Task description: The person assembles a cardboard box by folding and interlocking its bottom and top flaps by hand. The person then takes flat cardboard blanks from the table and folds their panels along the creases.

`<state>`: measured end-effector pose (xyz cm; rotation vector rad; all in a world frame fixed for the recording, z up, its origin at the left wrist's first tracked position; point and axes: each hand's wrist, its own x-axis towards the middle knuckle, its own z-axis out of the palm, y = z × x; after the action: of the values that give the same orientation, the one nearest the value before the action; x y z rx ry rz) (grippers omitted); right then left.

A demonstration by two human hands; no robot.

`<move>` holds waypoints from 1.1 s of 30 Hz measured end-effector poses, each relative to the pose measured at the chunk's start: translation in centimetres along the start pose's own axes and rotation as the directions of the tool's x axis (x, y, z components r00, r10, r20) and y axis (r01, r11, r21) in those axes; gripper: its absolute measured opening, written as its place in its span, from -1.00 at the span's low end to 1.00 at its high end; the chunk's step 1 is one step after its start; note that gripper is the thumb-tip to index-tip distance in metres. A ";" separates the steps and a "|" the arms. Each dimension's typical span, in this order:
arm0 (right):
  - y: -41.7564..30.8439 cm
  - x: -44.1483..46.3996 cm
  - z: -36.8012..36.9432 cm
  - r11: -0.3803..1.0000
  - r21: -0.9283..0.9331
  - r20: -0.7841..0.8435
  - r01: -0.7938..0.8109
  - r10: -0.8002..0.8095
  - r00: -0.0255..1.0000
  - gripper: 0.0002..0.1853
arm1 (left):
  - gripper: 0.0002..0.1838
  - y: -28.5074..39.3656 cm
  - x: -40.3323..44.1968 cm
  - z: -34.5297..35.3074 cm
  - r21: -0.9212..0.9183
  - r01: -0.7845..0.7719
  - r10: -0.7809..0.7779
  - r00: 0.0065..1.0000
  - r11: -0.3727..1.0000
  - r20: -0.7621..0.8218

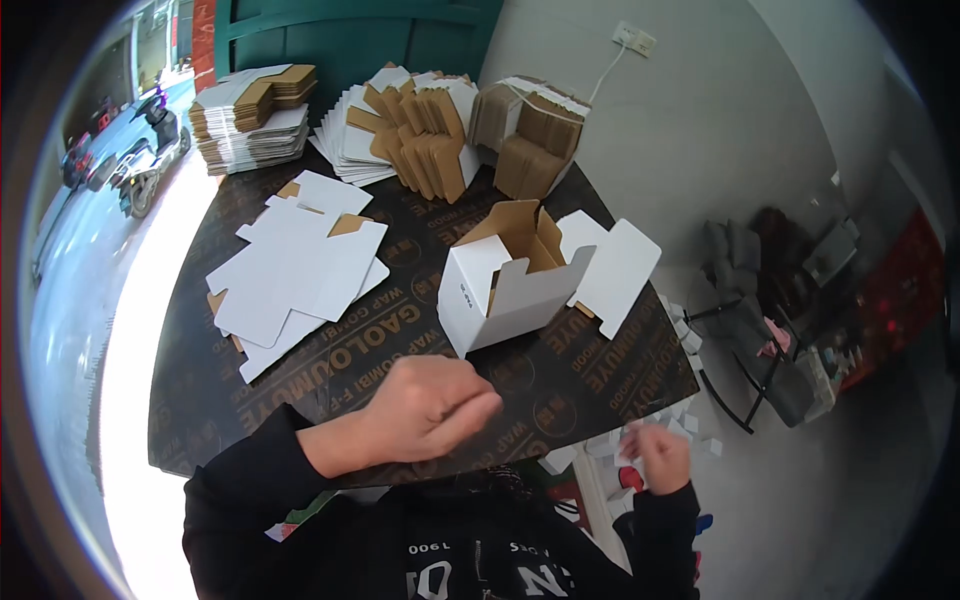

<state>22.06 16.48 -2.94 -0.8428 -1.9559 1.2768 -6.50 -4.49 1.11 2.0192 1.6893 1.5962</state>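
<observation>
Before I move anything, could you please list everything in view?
Printed wooden table: one, dark, centre
Open cardboard box: one, white, brown inside, table's right
Flat cardboard cartons: several, white and brown, table's left
Flat cardboard sheet: at least one, white, right of box
Flattened cardboard stacks: three, white and brown, far table edge
Panelled board: one, green, behind table
Wall sockets: two, white, upper right
Wall: one, grey, right
Small cubes: many, white, right floor
Chair: one, dark, right
Scooter: at least one, dark, left
Left grip: one, black-sleeved, over table
Right grip: one, black-sleeved, near table's right corner
</observation>
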 end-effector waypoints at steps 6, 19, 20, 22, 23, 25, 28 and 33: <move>-5.3 17.1 -0.1 0.902 0.010 -0.159 0.432 -0.425 0.891 -0.75 | -0.78 -1.5 0.2 -1.7 0.201 0.199 -0.130 0.941 0.959 -0.311; -2.2 24.9 12.6 0.781 0.576 0.277 0.242 -0.464 0.841 -0.45 | 0.20 -5.6 2.9 -0.1 0.328 0.222 -0.188 0.973 0.918 -0.134; -1.8 24.1 13.2 0.750 0.617 0.324 0.240 -0.519 0.791 -0.41 | 0.21 -6.1 2.9 0.3 0.285 0.237 -0.208 0.969 0.929 -0.130; -1.7 22.9 14.1 0.726 0.665 0.386 0.176 -0.536 0.751 -0.38 | 0.23 -6.7 3.0 0.8 0.237 0.254 -0.231 0.966 0.938 -0.120; -1.8 22.0 14.8 0.709 0.677 0.385 0.197 -0.570 0.726 -0.35 | 0.20 -6.7 2.9 1.0 0.123 0.270 -0.252 0.957 0.955 -0.142; -1.9 20.8 15.7 0.721 0.645 0.396 0.252 -0.598 0.697 -0.22 | 0.17 -6.7 2.7 1.1 0.008 0.289 -0.284 0.944 0.957 -0.167; -3.6 18.8 15.9 0.721 0.594 0.355 0.357 -0.633 0.688 -0.20 | 0.07 -5.9 2.6 -0.1 -0.062 0.284 -0.291 0.934 0.957 -0.206; -4.6 16.9 15.7 0.644 0.527 0.213 0.555 -0.732 0.647 -0.28 | -0.03 -5.5 2.5 -1.2 0.021 0.269 -0.265 0.956 0.963 -0.127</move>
<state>-1.11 20.28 -0.77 0.4063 -1.8909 1.3732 -11.50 -1.06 -0.05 1.6478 1.9514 1.6343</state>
